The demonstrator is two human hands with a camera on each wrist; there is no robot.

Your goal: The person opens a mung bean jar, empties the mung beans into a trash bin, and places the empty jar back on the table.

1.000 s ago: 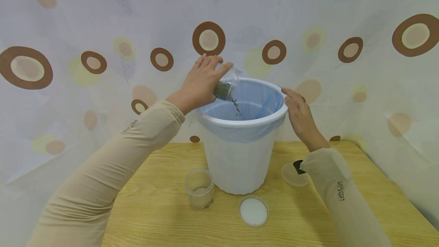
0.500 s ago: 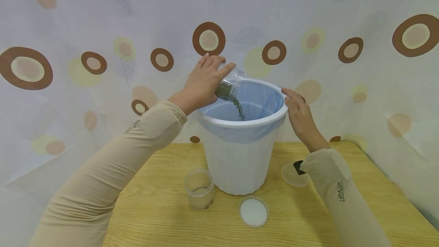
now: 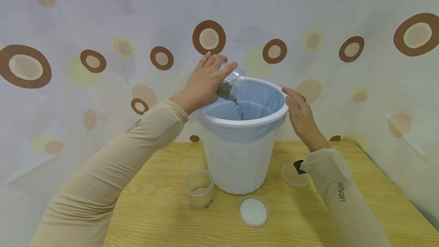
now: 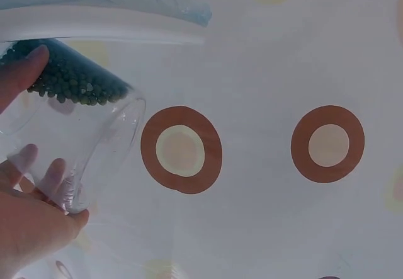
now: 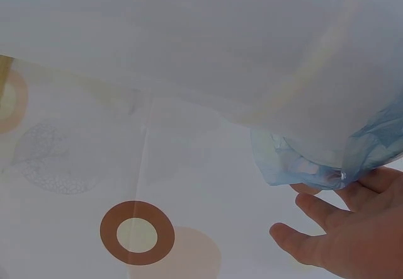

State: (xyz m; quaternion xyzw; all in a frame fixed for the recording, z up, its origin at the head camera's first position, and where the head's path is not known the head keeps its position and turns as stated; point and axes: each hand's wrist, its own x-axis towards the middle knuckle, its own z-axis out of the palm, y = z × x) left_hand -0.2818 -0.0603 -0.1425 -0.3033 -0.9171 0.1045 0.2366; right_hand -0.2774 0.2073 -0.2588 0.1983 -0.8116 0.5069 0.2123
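Observation:
A clear plastic jar is tipped over the bin's left rim, its mouth pointing down and right. My left hand grips it, fingers and thumb round its sides. Inside lie green mung beans, heaped along the lower side, and a thin stream of them falls into the bin. The white trash bin stands upright on the table, lined with a blue plastic bag folded over its rim. My right hand rests against the rim's right side with relaxed fingers; some touch the bag in the right wrist view.
A clear open plastic container stands front left of the bin on the wooden table. A round lid with a white inside lies in front. Another translucent lid with a black patch lies by the right sleeve.
The left hand and jar have shifted slightly right. The falling stream of mung beans thickened half a second ago and is thinner now. The right hand keeps its place on the rim.

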